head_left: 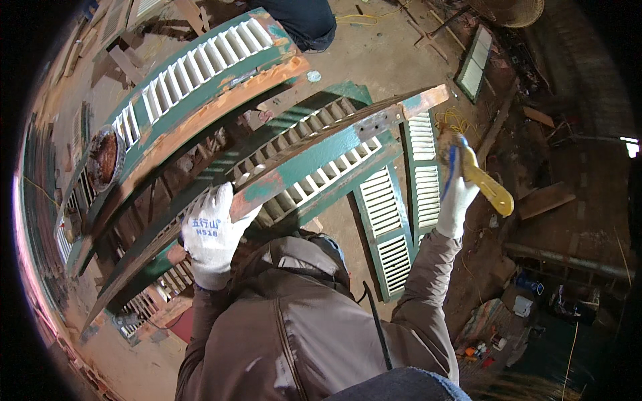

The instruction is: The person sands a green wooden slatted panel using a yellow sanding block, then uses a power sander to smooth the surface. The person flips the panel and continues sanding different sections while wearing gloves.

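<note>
My left hand (pixel 211 230), in a white knit glove with blue print, grips the edge of a louvered shutter (pixel 321 155). That shutter is tilted up on its long side, its green frame patched with reddish-brown filler and bare wood at the far end. Raised to the right of the shutter's far end, my right hand (pixel 457 184), gloved in white and blue, is closed round a paintbrush (pixel 493 190) with a yellow handle. The brush's brownish head is blurred and points away from me. It appears apart from the shutter.
Another green shutter (pixel 200 67) lies at the far left, a bowl of brown paste (pixel 105 160) on it. Narrow shutters (pixel 386 230) lie on the floor to the right. A person's dark-clothed leg (pixel 301 23) is at the far side. Wood scraps (pixel 545 200) litter the right.
</note>
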Action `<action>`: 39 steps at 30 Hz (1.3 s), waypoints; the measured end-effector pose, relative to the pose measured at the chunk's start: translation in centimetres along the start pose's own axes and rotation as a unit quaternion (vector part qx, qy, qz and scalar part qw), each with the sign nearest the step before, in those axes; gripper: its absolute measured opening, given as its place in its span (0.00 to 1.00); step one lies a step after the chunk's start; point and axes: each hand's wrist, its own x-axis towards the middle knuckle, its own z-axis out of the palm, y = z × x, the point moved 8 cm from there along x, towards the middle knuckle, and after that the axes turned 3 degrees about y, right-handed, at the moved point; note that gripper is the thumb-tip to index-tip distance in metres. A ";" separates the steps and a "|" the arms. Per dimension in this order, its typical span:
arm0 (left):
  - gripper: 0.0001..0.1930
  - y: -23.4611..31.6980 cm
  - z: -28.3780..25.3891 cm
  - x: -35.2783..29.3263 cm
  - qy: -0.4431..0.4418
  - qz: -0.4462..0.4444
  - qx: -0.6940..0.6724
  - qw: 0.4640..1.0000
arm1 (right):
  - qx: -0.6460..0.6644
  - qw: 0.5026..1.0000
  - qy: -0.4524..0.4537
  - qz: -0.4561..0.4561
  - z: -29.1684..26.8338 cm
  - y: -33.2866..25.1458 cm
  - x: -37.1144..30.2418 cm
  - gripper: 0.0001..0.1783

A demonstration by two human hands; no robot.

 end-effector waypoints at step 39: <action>0.28 0.2 -0.4 0.2 -0.026 -0.028 0.009 0.999 | -0.127 0.970 -0.068 -0.196 5.1 -7.3 -11.6 0.17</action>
